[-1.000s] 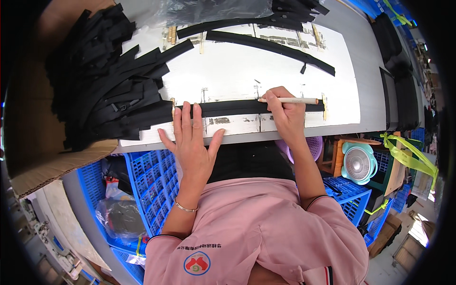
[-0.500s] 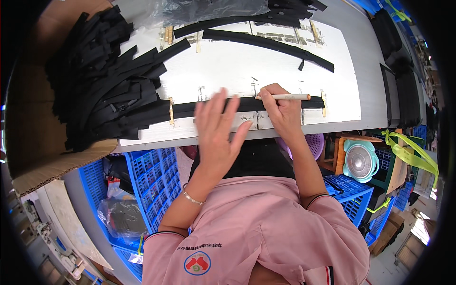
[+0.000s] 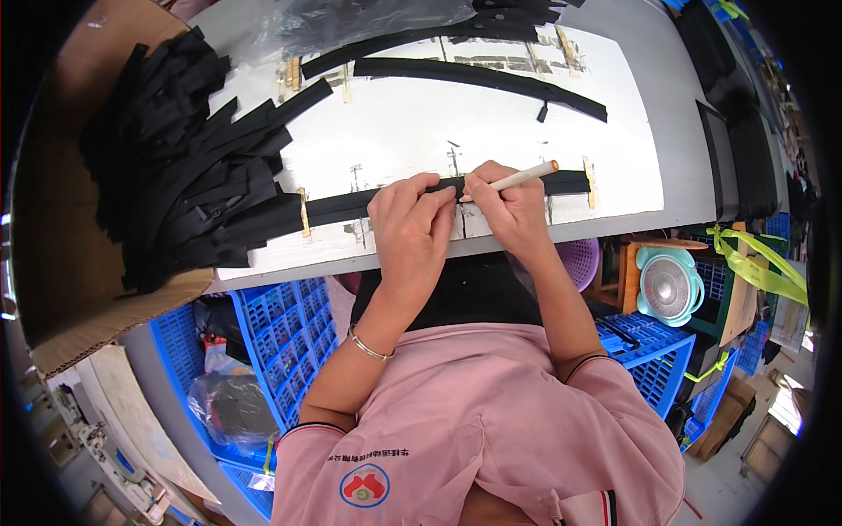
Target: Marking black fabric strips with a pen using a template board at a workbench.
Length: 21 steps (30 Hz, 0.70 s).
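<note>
1. Nearest: pink shirt point(image 3: 491, 438); both forearms rise from it to the worktop's near edge. Bangle point(image 3: 368, 344) on the left wrist.
2. Left hand point(image 3: 408, 230) lies palm down at the near edge, fingers together and curled forward, tips pressing on a black strip point(image 3: 351, 204). It grips nothing.
3. Right hand point(image 3: 509, 206) just beside the left, touching or nearly so; fingers closed around a pale pen point(image 3: 524, 176), tip down on the strip, shaft pointing right and away.
4. Strip runs left to right along the near edge of the white worktop point(image 3: 395, 131), held between small tan stops point(image 3: 303, 210) near its left part and its right end.
5. Left side: big heap of black strips point(image 3: 175, 175), overhanging a cardboard box point(image 3: 61, 263).
6. Far edge: two longer curved strips point(image 3: 474, 74), then clear plastic film point(image 3: 368, 13).
7. Under the worktop: blue crates point(image 3: 281, 324), a purple basket point(image 3: 583, 259), a teal fan point(image 3: 671, 285).
</note>
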Each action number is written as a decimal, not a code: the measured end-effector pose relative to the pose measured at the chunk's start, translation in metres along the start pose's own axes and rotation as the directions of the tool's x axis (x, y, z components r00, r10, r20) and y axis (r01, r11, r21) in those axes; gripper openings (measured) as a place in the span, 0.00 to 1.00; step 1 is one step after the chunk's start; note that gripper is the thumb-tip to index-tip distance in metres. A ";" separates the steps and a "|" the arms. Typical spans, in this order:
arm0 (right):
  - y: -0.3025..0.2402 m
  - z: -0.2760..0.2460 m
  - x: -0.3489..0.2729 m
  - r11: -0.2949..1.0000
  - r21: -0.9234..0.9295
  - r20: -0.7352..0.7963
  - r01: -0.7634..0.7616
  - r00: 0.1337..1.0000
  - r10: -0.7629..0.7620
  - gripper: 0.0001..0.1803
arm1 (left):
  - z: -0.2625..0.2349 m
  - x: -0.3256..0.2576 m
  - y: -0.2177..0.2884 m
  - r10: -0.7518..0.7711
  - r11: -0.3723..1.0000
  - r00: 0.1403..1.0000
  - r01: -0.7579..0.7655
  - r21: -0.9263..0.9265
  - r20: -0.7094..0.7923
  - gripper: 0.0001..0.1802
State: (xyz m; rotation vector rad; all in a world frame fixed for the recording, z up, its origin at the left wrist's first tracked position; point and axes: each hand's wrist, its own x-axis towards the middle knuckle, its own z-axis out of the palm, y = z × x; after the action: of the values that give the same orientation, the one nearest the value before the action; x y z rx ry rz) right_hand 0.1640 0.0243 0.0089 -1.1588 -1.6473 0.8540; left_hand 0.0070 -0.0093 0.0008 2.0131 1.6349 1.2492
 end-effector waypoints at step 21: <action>0.023 -0.103 -0.012 0.950 0.134 -0.197 -0.282 0.932 0.304 0.12 | 0.000 0.002 0.009 0.005 0.998 0.998 -0.008 0.062 0.055 0.09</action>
State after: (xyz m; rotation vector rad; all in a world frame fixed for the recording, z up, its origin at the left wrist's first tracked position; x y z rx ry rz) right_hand 0.2695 0.0235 0.0197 -1.3945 -1.2571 0.9514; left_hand 0.0126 -0.0108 0.0078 2.0717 1.6627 1.1479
